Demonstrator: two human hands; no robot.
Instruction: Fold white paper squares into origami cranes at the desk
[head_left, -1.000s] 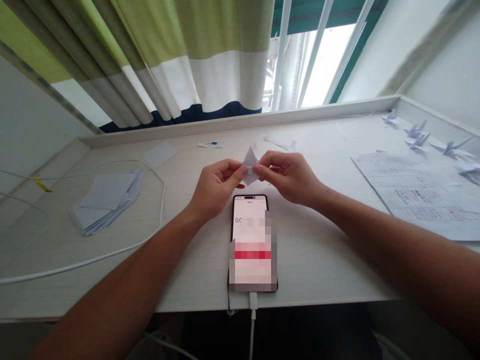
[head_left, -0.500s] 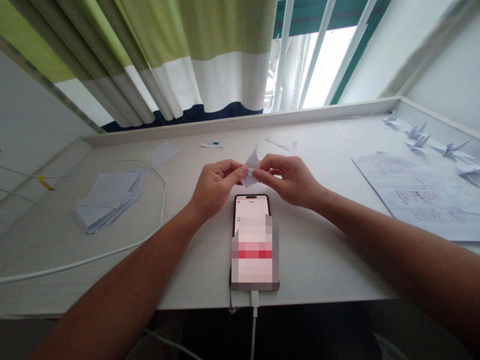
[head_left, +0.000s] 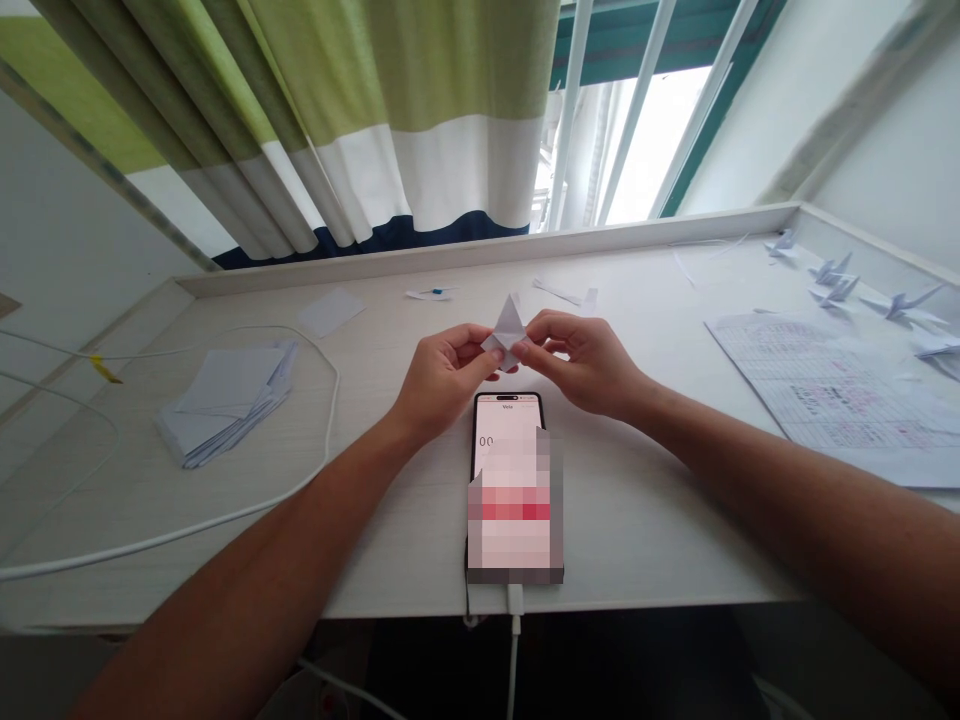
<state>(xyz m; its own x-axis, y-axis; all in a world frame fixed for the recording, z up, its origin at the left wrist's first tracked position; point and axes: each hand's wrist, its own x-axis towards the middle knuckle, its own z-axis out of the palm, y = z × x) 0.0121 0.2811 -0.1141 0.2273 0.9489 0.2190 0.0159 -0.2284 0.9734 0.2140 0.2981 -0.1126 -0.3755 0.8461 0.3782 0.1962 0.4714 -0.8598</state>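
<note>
A small piece of folded white paper [head_left: 510,320] is held up above the desk, its pointed tip upward and creases showing low on its front. My left hand [head_left: 452,375] pinches its lower left side, thumb in front and fingers behind. On the lower right side my right hand [head_left: 581,358] grips it the same way, thumb on the front. The fingertips behind the paper are partly hidden. Just below both hands lies a phone [head_left: 510,420], its screen lit and partly blurred out.
A stack of white paper [head_left: 225,395] and a looping white cable [head_left: 334,400] lie left. Paper strips [head_left: 559,292] and a loose sheet [head_left: 331,310] sit farther back. On the right are a written sheet [head_left: 832,390] and several folded paper cranes [head_left: 836,290]. A charging cable [head_left: 514,625] runs off the front edge.
The folded paper has turned so its front faces me more squarely, with its point more upright. Both hands keep hold of it. The view has shifted slightly.
</note>
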